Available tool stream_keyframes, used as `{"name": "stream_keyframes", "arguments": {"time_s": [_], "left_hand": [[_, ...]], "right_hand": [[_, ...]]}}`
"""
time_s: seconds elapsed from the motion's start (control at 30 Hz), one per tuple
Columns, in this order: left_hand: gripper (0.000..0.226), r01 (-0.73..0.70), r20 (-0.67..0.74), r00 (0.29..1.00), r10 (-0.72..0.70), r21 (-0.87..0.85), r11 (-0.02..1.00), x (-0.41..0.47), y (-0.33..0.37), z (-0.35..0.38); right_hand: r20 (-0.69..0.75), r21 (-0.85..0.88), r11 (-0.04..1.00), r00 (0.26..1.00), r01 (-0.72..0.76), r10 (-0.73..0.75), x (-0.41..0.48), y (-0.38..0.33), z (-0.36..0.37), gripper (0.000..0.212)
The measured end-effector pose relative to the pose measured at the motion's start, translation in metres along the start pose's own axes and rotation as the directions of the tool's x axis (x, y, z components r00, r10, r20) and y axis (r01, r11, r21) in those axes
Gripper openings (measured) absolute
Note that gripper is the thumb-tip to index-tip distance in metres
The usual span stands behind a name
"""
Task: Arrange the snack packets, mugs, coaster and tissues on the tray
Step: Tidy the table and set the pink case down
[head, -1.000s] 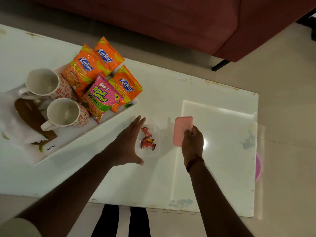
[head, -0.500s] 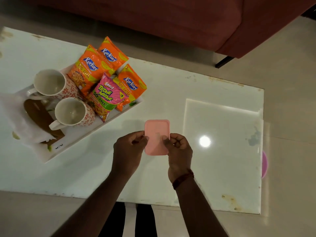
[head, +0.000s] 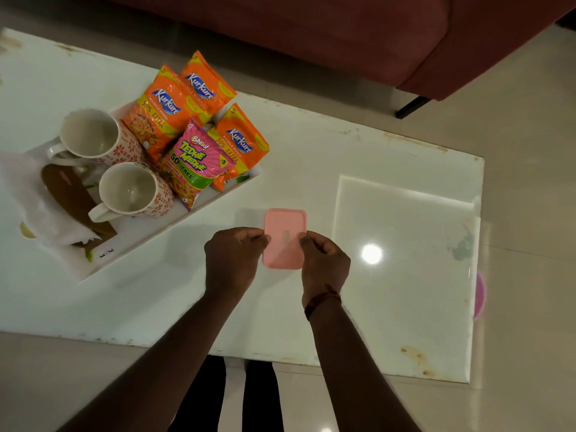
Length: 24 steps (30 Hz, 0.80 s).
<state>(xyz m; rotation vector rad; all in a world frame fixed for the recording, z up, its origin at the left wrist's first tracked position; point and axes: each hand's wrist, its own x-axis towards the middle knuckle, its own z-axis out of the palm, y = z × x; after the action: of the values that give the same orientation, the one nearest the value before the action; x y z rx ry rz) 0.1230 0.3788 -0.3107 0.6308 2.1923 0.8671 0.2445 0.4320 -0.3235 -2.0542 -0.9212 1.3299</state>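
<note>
Two hands meet at the centre of the frame over a pink lid (head: pixel 284 239). The left hand (head: pixel 233 260) pinches its left edge with curled fingers, and the right hand (head: pixel 324 264) pinches its right edge the same way, thumb on top. Both forearms reach up from the bottom of the frame, wrists level, palms turned inward. Whatever lies under the lid is hidden.

Out in the upper left, the tray (head: pixel 162 236) sits on the white worktop (head: pixel 327 151), carrying four snack packets (head: pixel 199 163), two mugs (head: pixel 131 190), a brown coaster (head: pixel 67 194) and white tissues (head: pixel 37 207) draped at its left end. By my reading, the arranging looks essentially done, with only this lidded piece left to settle.
</note>
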Motion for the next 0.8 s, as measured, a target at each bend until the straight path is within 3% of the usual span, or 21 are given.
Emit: {"name": "stream_keyframes", "arguments": {"time_s": [0.8], "left_hand": [[0.018,0.06,0.032,0.998,-0.06,0.015,0.998,0.003,-0.009,0.006]], "right_hand": [[0.02,-0.094,0.995,0.999,0.035,-0.034,0.006,0.01,0.004,0.007]]}}
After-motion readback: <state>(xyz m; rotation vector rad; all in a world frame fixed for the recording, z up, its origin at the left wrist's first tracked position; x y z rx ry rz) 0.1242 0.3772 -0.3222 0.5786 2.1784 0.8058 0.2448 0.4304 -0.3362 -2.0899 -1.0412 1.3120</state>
